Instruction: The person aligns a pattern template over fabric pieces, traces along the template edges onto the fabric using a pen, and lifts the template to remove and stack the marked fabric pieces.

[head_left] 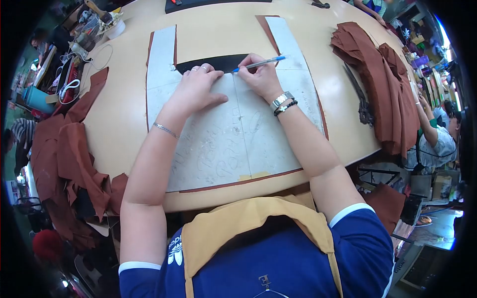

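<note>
A pale, scuffed pattern template (213, 134) with handwriting and two long arms lies on the table over a brown sheet of material (272, 36), whose edges show around it. My left hand (198, 87) rests on the template near its inner curved edge, fingers stretched out and thumb apart. My right hand (261, 79) grips a blue-capped ballpoint pen (267, 62), its tip at that curved edge close to the left fingertips. A black piece (213, 63) shows along the curve, beyond both hands.
Dark shears (358, 94) lie to the right, beside folded brown material (382, 89). More brown pieces (74, 149) hang over the table's left edge. A white tub with a brush (115, 29) stands at back left. A person (437, 141) is at far right.
</note>
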Tool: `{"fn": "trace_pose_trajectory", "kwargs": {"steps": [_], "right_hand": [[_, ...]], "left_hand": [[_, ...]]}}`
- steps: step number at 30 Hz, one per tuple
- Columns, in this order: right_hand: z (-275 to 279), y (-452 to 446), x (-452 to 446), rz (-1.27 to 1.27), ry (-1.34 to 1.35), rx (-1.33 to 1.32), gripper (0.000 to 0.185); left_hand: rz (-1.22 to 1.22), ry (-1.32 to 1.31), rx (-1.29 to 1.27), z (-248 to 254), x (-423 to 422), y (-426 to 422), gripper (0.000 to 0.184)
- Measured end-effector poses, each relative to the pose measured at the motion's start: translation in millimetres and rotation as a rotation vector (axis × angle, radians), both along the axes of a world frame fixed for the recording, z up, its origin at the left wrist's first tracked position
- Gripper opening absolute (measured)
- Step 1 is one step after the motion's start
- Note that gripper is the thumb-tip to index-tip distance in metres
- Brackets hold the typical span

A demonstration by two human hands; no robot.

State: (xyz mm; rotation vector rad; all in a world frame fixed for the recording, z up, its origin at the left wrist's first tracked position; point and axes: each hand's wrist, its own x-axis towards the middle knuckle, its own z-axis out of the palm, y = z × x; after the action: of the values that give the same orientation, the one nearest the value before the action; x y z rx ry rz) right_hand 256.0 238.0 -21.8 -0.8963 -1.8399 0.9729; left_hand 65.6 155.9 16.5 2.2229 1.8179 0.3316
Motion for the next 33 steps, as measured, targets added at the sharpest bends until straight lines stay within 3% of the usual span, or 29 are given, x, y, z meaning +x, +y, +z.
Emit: {"fn": "trace_pose_trajectory", "kwargs": {"steps": [6,9,15,17,21,27,30,33], "right_hand": [[-0.8,-2.6,-1.5,0.002,-0.073,0.045,0.012],[-3.8,-2.9,-2.8,-0.001,-0.057,0.028,0.011],[-4.6,-0.7,-2.1,0.008,-0.067,0.023,0.011],[-2.5,-0.6,-2.4,-0.003,-0.055,0.025,0.011],[2.9,6.9,-5.9,-0.041,0.115,-0.285,0.015],[12.3,4.5,-59.2,0.051,0.162,-0.238,0.018],[0.4,7.7,-99.4,0.145,0.143,-0.115,0.015],[4.7,7.7,-121.7,0.172,-0.053,-0.059,0.015]], "left_hand": [[0.106,0.035,0.209,-7.8,-2.4,-33.4,0.052],[0.226,-0.016,0.177,-11.2,-7.9,-54.3,0.049],[0.230,-0.021,0.247,-16.6,-10.9,-62.2,0.047],[0.236,-0.040,0.179,-13.2,-12.2,-61.0,0.050],[0.317,0.044,0.183,-19.7,-13.5,-61.4,0.062],[0.364,0.035,0.080,-20.8,-18.6,-60.4,0.077],[0.362,0.046,0.063,-14.3,-17.9,-61.4,0.073],[0.355,0.052,0.017,-7.6,-17.8,-61.4,0.074]]}}
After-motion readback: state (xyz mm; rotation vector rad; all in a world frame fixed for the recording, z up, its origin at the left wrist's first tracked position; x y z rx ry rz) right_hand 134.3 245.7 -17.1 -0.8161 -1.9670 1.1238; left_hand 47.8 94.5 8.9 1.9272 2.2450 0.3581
